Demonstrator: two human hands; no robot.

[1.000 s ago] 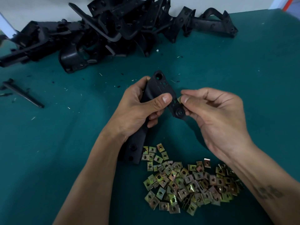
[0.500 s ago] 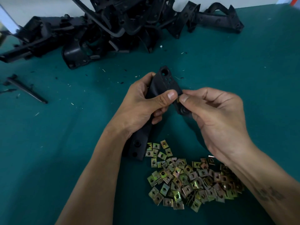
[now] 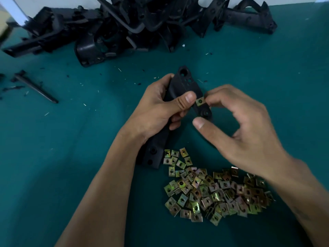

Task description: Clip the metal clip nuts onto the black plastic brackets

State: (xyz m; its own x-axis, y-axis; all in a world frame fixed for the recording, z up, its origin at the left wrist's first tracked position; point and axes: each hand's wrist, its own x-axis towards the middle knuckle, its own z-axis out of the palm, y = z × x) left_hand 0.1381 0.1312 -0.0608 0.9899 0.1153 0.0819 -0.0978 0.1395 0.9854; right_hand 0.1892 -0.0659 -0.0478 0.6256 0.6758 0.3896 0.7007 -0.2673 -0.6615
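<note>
A: Where is the bracket being worked on?

B: The left hand [image 3: 156,107] grips a black plastic bracket [image 3: 185,86] above the green worktop [image 3: 71,157]. Its thumb lies across the bracket's front; the other fingers curl behind it and are mostly hidden. The hand and wrist cover the bracket's middle stretch, so only its upper end with a round hole and its lower end [image 3: 153,155] with two holes show.

A: And the clip nut?

B: One brass-coloured clip nut [image 3: 200,101] sits on the bracket's edge, just beside the left thumb tip. The right hand [image 3: 245,132] has its fingertips touching the nut's right side, thumb held apart below, near a boss on the bracket. The right fingers are curled but spread into an open ring. Whether they pinch the nut or only touch it I cannot tell, since the hand is motion-blurred. How far the nut is seated is also unclear.

A: What else lies about?

B: A heap of loose clip nuts [image 3: 213,191] lies on the worktop below the hands, partly covered at its right by the right forearm. A pile of black brackets [image 3: 142,24] runs along the far edge, cut off by the top of the view and too tangled to count. A thin black strip [image 3: 35,88] lies at the left, among small scraps.
</note>
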